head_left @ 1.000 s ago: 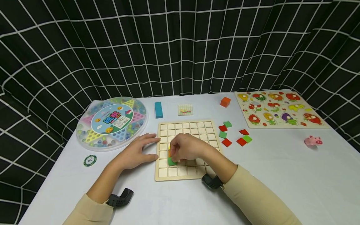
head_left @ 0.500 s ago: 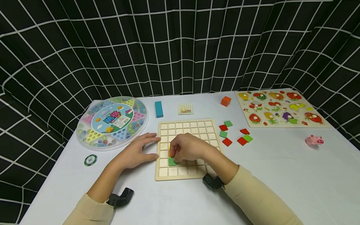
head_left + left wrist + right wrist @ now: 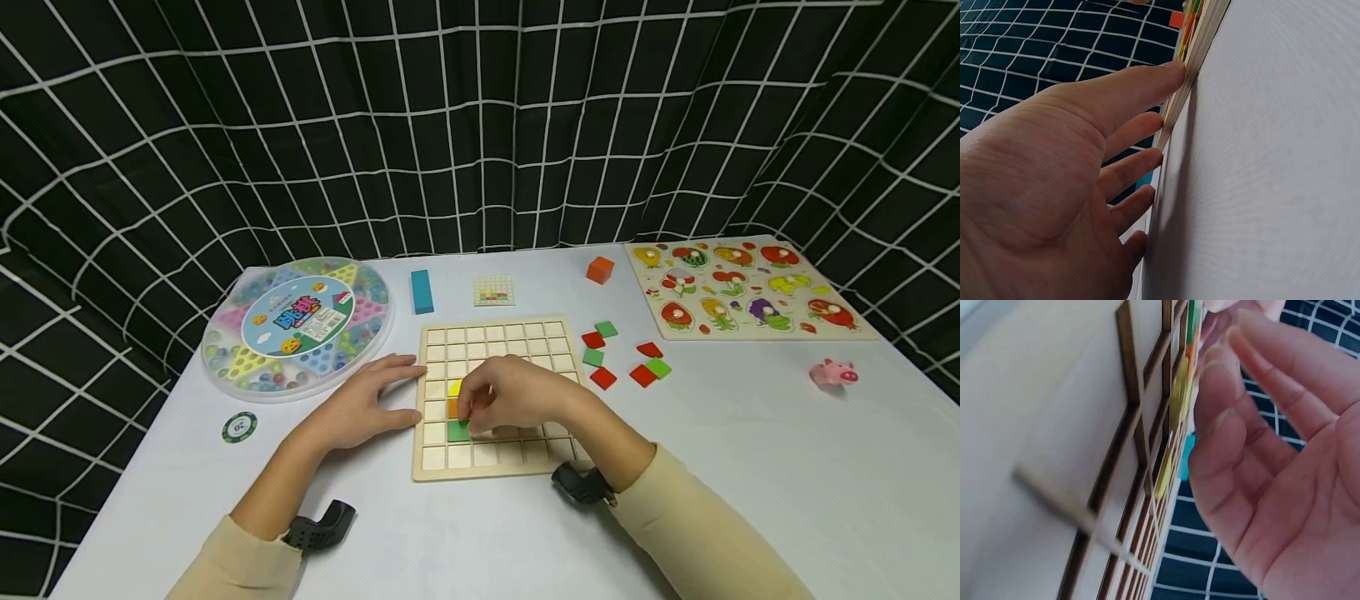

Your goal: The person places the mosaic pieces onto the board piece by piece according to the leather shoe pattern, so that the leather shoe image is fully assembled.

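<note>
A wooden grid board [image 3: 487, 476] lies flat on the white table. In its second column from the left sit a green square tile [image 3: 456, 433], an orange tile [image 3: 452, 409] above it and a yellow piece [image 3: 454, 387] farther up. My right hand [image 3: 521, 390] is over the board, fingertips right at the green tile's upper right; the right wrist view shows loosely bent fingers with no tile between them. That hand hides the board's middle. Beside the board, my left hand [image 3: 365, 404] touches its left edge with thumb and fingertips, fingers spread, as the left wrist view also shows.
Right of the board lie several loose red [image 3: 603, 378] and green [image 3: 593, 357] tiles. Behind it are a small pattern card [image 3: 493, 291], a blue block [image 3: 422, 292] and an orange cube [image 3: 600, 270]. A marble game [image 3: 296, 329], poker chip [image 3: 239, 427], fruit puzzle [image 3: 750, 287] and toy pig [image 3: 832, 373] flank it.
My right hand has come off the green tile and shifted slightly right, its fingers loosening; more of the green, orange and yellow pieces shows. The left hand has stayed at the board's edge.
</note>
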A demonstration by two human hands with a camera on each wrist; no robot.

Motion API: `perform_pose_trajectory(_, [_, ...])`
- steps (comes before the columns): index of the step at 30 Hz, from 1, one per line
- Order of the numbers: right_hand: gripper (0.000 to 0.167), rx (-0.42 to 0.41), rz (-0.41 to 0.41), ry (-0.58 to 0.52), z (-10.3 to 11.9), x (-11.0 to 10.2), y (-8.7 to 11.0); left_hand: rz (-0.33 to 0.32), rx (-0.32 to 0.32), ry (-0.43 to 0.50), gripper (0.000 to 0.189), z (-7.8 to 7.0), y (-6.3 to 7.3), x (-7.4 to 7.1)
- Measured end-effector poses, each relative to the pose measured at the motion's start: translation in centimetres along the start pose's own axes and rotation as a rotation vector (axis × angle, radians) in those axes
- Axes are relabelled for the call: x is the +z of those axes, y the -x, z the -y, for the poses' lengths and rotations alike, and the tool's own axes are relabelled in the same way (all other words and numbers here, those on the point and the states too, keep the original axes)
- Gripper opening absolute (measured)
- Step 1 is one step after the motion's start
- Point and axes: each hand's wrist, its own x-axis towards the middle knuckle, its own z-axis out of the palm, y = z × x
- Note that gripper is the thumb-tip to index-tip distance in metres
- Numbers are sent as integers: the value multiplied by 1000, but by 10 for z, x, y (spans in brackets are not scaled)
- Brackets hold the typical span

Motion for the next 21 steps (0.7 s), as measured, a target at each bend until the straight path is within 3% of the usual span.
perform_pose_trajectory(12, [7, -43, -43, -83, -23, -25, 27, -3, -3, -8, 63, 1, 1, 1])
perform_pose_trajectory(21, [8, 15, -97, -91, -39, -49, 51, -1, -3, -7, 63, 0, 0, 1])
